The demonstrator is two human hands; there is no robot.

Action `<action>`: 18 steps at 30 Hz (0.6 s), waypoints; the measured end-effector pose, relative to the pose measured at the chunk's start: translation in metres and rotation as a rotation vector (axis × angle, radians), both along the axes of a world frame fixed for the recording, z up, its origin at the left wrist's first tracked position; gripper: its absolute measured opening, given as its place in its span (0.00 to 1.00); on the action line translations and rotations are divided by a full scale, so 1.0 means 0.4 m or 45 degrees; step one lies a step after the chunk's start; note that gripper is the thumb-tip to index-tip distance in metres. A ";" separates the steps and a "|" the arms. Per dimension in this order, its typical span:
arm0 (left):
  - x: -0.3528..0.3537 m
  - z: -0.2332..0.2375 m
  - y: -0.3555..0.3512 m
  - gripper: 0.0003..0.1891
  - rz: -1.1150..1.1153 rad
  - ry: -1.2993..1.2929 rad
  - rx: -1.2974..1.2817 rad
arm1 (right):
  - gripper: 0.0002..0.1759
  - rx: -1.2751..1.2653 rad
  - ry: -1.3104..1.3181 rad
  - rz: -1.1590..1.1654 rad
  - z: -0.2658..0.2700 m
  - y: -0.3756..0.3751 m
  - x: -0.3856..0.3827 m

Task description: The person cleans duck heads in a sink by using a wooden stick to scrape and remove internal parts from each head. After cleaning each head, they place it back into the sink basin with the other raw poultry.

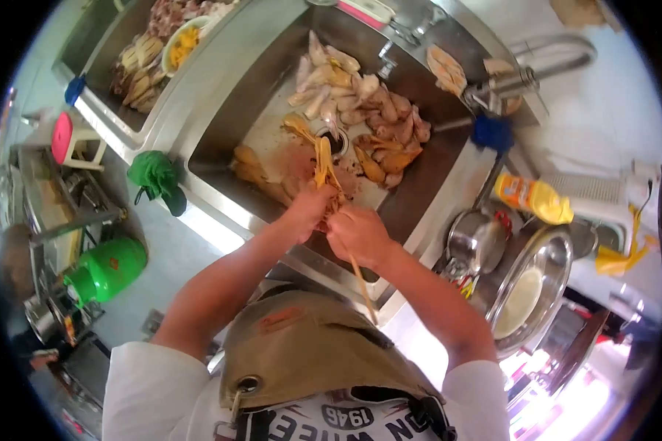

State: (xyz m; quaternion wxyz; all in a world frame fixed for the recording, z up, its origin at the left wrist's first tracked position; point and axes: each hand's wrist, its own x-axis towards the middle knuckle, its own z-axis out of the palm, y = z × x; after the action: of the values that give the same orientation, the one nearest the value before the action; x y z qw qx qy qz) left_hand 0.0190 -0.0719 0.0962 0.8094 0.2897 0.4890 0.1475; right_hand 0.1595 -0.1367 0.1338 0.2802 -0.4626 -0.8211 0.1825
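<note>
My left hand [310,209] is closed around raw poultry with yellow feet [322,158] that point away from me over the sink [232,125]. Right beside it, my right hand [359,234] is closed on the same poultry; the gripped part is mostly hidden by my fingers. A long, thin yellowish strip [362,288] hangs from below my right hand toward my apron. Beyond my hands, pale raw poultry pieces [338,84] are heaped in the sink, with yellower pieces [375,163] at the right. More yellow poultry [254,173] lies by the left wall. The drain [335,140] shows near the feet.
A second basin at upper left holds meat and a bowl [175,55] of yellow pieces. A faucet [522,77] stands at upper right. On the right are a yellow bottle [533,198] and metal bowls [533,294]. A green cloth [154,176] hangs on the left rim.
</note>
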 end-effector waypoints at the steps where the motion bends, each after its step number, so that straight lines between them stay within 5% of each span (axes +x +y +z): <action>1: 0.002 0.017 0.010 0.10 0.011 -0.030 -0.022 | 0.04 -0.134 0.160 -0.161 -0.019 -0.014 0.001; 8: 0.031 0.008 0.045 0.15 0.347 -0.155 0.008 | 0.07 -0.263 0.482 -0.431 -0.023 -0.042 -0.021; 12: 0.035 -0.058 0.054 0.18 0.386 -0.105 0.039 | 0.26 -0.710 0.520 -0.698 0.009 -0.086 -0.034; 15: 0.017 0.014 0.074 0.18 0.340 -0.029 -0.079 | 0.31 -1.006 0.980 -0.703 -0.034 -0.172 0.024; 18: 0.011 -0.001 0.073 0.18 0.276 -0.039 -0.042 | 0.31 -1.769 2.292 -0.609 0.018 -0.193 0.136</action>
State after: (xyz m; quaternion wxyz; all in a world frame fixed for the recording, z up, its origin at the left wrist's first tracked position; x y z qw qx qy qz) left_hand 0.0232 -0.0428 0.0958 0.8007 0.2196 0.5075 0.2304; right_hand 0.2138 -0.2139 0.1410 0.4756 -0.3632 0.0602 0.7989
